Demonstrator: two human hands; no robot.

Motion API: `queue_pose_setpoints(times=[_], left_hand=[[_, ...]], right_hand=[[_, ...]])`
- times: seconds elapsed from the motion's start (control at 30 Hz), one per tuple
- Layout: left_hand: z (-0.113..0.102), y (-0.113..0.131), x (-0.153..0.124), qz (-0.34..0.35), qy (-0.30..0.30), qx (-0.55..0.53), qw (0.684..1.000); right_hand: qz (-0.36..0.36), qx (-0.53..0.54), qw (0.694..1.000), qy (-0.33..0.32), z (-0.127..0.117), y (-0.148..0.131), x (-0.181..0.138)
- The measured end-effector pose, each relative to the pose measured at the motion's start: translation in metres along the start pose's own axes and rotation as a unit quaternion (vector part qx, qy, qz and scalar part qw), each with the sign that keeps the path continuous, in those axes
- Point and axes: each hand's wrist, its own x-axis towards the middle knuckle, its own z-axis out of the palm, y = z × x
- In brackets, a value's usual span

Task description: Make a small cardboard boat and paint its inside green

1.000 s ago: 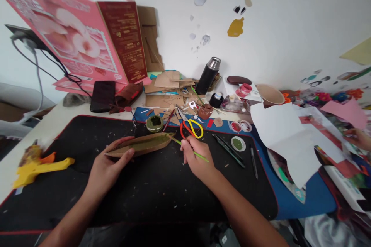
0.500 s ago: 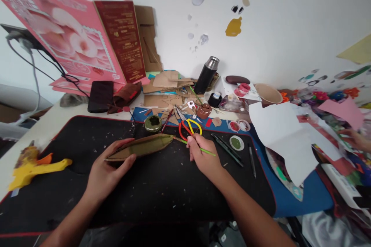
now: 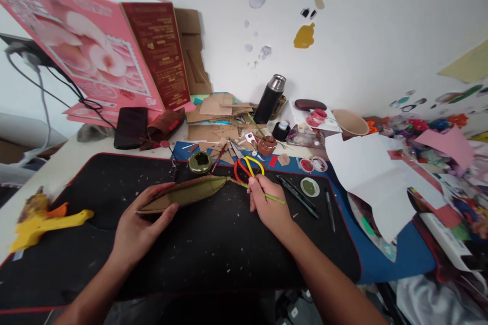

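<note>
My left hand (image 3: 143,223) grips the wide end of a long, boat-shaped cardboard piece (image 3: 190,193), thumb on the near side and fingers behind. Green paint covers much of it, while bare brown cardboard shows toward my hand. A thin paintbrush (image 3: 274,198) with a bright green handle is pinched in my right hand (image 3: 269,203); its tip meets the pointed right end of the cardboard piece. Just behind lie scissors (image 3: 248,166) with red and yellow handles. An open jar of dark green paint (image 3: 200,162) stands beyond the cardboard, its green-smeared lid (image 3: 310,187) to the right.
A yellow glue gun (image 3: 49,221) lies left on the black mat (image 3: 213,264). Behind are cardboard scraps (image 3: 206,133), a brown paint jar (image 3: 267,145) and a black flask (image 3: 270,99). Pens (image 3: 299,196) and white paper sheets (image 3: 369,177) lie to the right.
The brush and my right hand have shifted very slightly to the right. The other person's hand at the far right edge has moved lower. My left hand keeps its hold.
</note>
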Motion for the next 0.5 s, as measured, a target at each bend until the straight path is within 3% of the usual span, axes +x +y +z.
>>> queue_pose_setpoints(times=[0.17, 0.5], left_hand=[[0.0, 0.001, -0.001, 0.016, 0.005, 0.008, 1.0], [0.001, -0.002, -0.002, 0.045, 0.006, 0.016, 0.999]], right_hand=[[-0.02, -0.016, 1.0, -0.018, 0.009, -0.007, 0.001], [0.001, 0.032, 0.999, -0.019, 0.003, 0.002, -0.003]])
